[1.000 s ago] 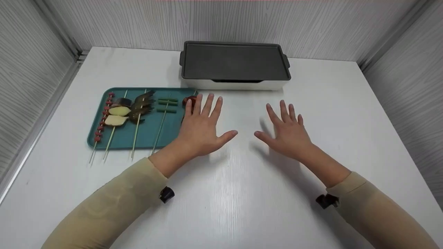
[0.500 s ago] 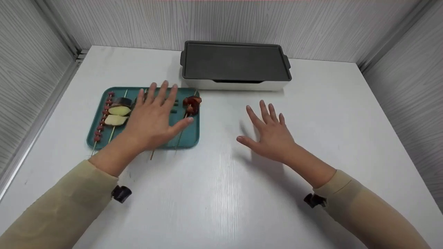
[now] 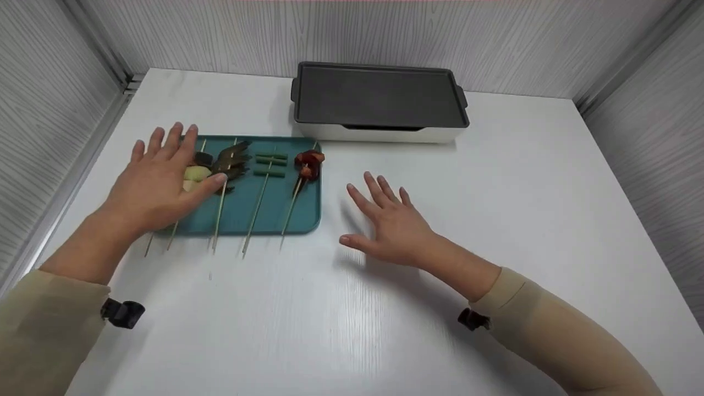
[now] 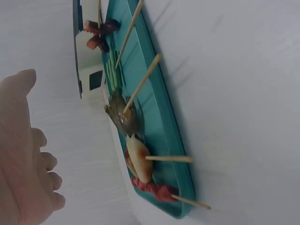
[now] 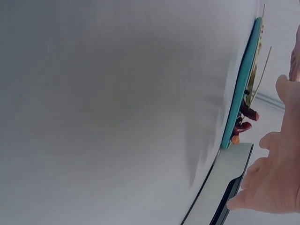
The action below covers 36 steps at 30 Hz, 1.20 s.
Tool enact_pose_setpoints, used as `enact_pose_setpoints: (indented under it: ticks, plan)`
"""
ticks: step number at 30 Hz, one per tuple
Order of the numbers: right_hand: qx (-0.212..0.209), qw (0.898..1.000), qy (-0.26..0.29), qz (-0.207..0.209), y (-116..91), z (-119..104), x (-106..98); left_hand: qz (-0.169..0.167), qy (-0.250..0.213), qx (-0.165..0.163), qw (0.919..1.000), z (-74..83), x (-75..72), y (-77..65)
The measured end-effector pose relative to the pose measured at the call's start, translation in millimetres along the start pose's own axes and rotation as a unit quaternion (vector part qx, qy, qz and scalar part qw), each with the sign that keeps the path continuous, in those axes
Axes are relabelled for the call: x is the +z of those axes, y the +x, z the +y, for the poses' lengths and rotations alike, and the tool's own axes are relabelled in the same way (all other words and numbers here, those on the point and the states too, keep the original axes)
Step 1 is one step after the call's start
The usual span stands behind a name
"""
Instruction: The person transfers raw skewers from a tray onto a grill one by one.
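Observation:
My left hand (image 3: 157, 184) hovers over the left end of a teal tray (image 3: 274, 214), fingers spread and nothing held. It hides the skewer of small red-pink pieces (image 4: 157, 190), which the left wrist view shows, and part of the one with pale slices (image 3: 197, 174). Further right on the tray lie skewers of brown shrimp-like pieces (image 3: 230, 158), short green stalks (image 3: 269, 173) and dark red chunks (image 3: 310, 160). Bare stick ends jut over the near rim. Right of the tray, my right hand (image 3: 396, 228) floats above the white table with splayed fingers, holding nothing.
At the back of the table (image 3: 522, 209) stands a white electric griddle with a flat dark plate (image 3: 379, 96) and side handles. Pale wood-grain panels (image 3: 220, 33) close in the back and both sides. A small black device (image 3: 125, 313) sits at the left cuff.
My left hand has swept left across the tray from its right end to its left end, uncovering the red and green skewers. The right hand has shifted left and slightly nearer me.

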State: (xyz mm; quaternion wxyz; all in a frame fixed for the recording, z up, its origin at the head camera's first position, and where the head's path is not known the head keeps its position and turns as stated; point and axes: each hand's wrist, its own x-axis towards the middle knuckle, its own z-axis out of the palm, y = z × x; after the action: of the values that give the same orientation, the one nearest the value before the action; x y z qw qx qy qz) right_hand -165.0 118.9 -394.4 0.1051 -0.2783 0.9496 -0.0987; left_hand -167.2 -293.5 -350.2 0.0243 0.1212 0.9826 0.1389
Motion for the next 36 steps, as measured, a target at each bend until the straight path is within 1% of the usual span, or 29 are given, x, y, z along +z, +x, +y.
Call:
enact_pose_setpoints:
  ticks: [5,7,11,13,15,19,25,29,36]
  plan:
    - [-0.048,0.998,-0.006,-0.04,7.4,-13.7,7.2,-0.02,-0.015,-0.02,0.9995,-42.8,0.0,-13.1]
    - [-0.062,0.997,-0.003,-0.05,10.1,-17.9,9.9,-0.035,-0.016,-0.026,0.9989,-56.6,-0.5,-18.4]
    - [-0.077,0.995,0.001,-0.068,14.5,-24.2,13.8,-0.088,-0.023,-0.035,0.9952,-78.5,-4.7,-27.4]
    - [-0.082,0.994,0.003,-0.076,15.9,-25.9,15.8,-0.119,-0.028,-0.042,0.9916,-87.3,-6.7,-31.1]
    - [-0.087,0.993,0.004,-0.083,17.2,-27.1,18.0,-0.14,-0.031,-0.049,0.9885,-94.0,-7.4,-34.5]
    - [-0.096,0.991,0.002,-0.094,19.5,-28.9,21.1,-0.169,-0.027,-0.053,0.9838,-100.4,-5.5,-39.6]
    - [-0.102,0.989,-0.009,-0.106,21.5,-31.4,21.2,-0.202,-0.023,-0.044,0.9782,-96.9,-1.2,-40.1]
    - [-0.102,0.989,-0.008,-0.103,22.1,-31.9,19.9,-0.213,-0.015,-0.039,0.9761,-93.6,1.1,-38.0]
    - [-0.102,0.989,-0.013,-0.104,21.7,-30.8,15.8,-0.223,-0.017,-0.052,0.9732,-94.6,3.6,-37.3]
